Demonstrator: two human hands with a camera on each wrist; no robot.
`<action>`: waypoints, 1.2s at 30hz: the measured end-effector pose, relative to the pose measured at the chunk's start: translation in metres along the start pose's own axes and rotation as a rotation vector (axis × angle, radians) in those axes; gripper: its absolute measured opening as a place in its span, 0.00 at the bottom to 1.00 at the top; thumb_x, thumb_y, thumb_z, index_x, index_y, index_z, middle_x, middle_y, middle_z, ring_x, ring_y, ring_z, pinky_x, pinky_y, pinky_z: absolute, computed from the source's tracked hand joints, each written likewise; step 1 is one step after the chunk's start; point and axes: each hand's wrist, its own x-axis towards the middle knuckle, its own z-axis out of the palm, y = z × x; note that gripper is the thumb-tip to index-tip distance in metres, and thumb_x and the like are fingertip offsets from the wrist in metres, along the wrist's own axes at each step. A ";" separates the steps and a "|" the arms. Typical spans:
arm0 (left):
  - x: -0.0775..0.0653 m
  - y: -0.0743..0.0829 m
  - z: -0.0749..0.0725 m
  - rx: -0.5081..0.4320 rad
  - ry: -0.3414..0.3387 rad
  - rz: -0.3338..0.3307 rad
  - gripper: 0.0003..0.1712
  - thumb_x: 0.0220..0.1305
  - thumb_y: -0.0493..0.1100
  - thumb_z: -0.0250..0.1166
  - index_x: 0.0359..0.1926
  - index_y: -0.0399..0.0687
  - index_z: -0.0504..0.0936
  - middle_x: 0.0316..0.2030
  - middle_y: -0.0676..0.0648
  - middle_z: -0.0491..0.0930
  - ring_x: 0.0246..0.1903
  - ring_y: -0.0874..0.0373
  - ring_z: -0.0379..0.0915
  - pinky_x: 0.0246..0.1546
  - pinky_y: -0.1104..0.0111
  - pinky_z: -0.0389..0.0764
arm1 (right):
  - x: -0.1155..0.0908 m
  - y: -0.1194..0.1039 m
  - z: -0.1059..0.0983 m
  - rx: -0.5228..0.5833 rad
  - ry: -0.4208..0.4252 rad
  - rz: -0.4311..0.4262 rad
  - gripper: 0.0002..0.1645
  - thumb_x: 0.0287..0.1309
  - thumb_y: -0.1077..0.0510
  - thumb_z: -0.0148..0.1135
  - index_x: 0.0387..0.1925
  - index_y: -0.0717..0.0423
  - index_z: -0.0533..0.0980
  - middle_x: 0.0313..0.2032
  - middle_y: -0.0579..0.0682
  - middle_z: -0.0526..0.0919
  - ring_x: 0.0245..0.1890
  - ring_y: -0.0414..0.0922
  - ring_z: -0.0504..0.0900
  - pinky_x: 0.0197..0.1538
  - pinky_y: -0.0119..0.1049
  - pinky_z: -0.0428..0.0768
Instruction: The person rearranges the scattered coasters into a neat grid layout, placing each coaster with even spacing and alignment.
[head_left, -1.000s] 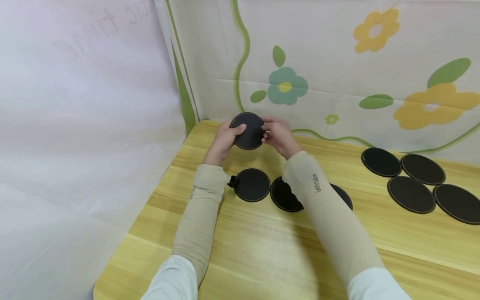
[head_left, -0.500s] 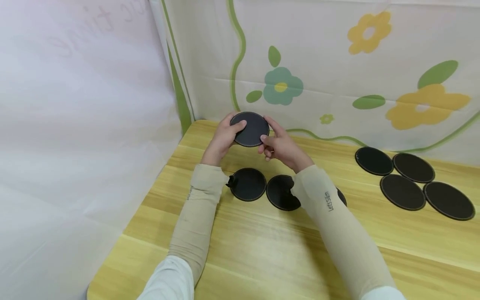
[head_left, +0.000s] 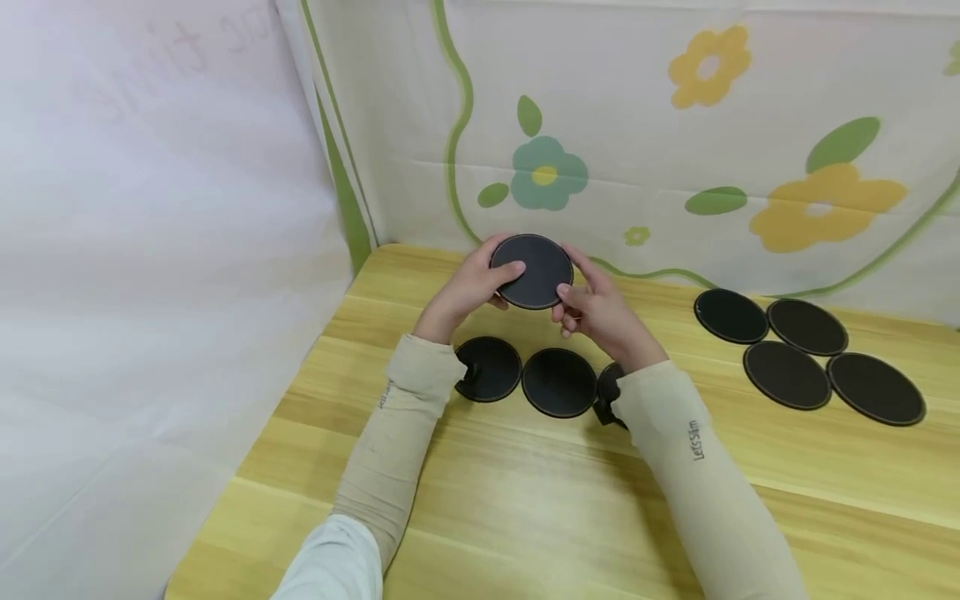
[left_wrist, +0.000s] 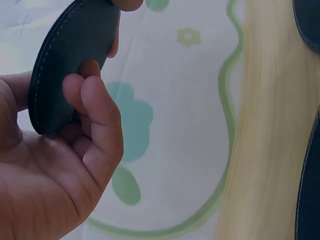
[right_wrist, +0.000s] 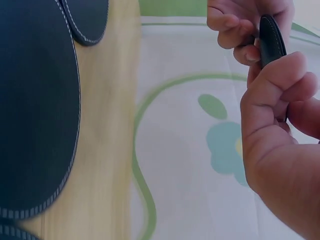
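Note:
Both hands hold one round black leather-look coaster with a stitched rim, raised over the back of the wooden table. My left hand grips its left side, thumb on the upper face. With thumb and fingers, my right hand pinches its right edge. The left wrist view shows the coaster on edge, with curled left fingers behind it. Seen almost edge-on in the right wrist view, the coaster is partly covered by the right hand.
Below the hands lie a left coaster, a middle coaster and a right coaster half hidden by the right sleeve. Several more coasters lie grouped at the right. A flower-printed curtain hangs behind the wooden table.
The held coaster and both hands have shifted right over the table. My right thumb has come onto the coaster's lower right edge. The middle coaster below is now uncovered.

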 end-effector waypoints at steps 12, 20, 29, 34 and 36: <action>-0.005 0.007 0.032 -0.048 -0.205 0.012 0.41 0.74 0.34 0.58 0.81 0.51 0.52 0.27 0.41 0.78 0.21 0.53 0.74 0.31 0.57 0.83 | -0.047 -0.002 -0.029 -0.022 0.050 -0.019 0.42 0.78 0.62 0.48 0.82 0.38 0.42 0.23 0.51 0.82 0.17 0.44 0.73 0.28 0.39 0.81; -0.012 0.011 0.049 -0.021 -0.410 -0.031 0.45 0.76 0.34 0.57 0.82 0.53 0.42 0.28 0.42 0.80 0.24 0.51 0.75 0.34 0.57 0.83 | -0.086 0.001 -0.047 -0.021 0.006 -0.035 0.44 0.77 0.61 0.51 0.82 0.42 0.40 0.21 0.51 0.81 0.14 0.44 0.70 0.24 0.37 0.80; -0.020 0.007 0.077 -0.043 -0.468 -0.023 0.47 0.75 0.32 0.57 0.82 0.56 0.40 0.31 0.37 0.82 0.25 0.55 0.76 0.33 0.66 0.81 | -0.116 0.005 -0.066 -0.096 -0.014 -0.079 0.42 0.77 0.63 0.50 0.82 0.43 0.43 0.18 0.50 0.74 0.12 0.48 0.58 0.21 0.36 0.78; -0.021 0.004 0.096 -0.026 -0.443 -0.018 0.47 0.73 0.32 0.59 0.82 0.55 0.43 0.29 0.40 0.85 0.25 0.55 0.78 0.32 0.67 0.82 | -0.129 0.006 -0.081 -0.134 -0.033 -0.061 0.43 0.78 0.63 0.49 0.82 0.42 0.40 0.20 0.50 0.76 0.12 0.45 0.63 0.22 0.38 0.80; -0.020 0.002 0.105 -0.022 -0.428 -0.019 0.47 0.73 0.32 0.60 0.82 0.53 0.44 0.28 0.40 0.85 0.24 0.55 0.78 0.31 0.67 0.82 | -0.134 0.006 -0.089 -0.130 -0.056 -0.053 0.44 0.78 0.65 0.48 0.82 0.41 0.39 0.20 0.51 0.76 0.12 0.45 0.64 0.22 0.39 0.81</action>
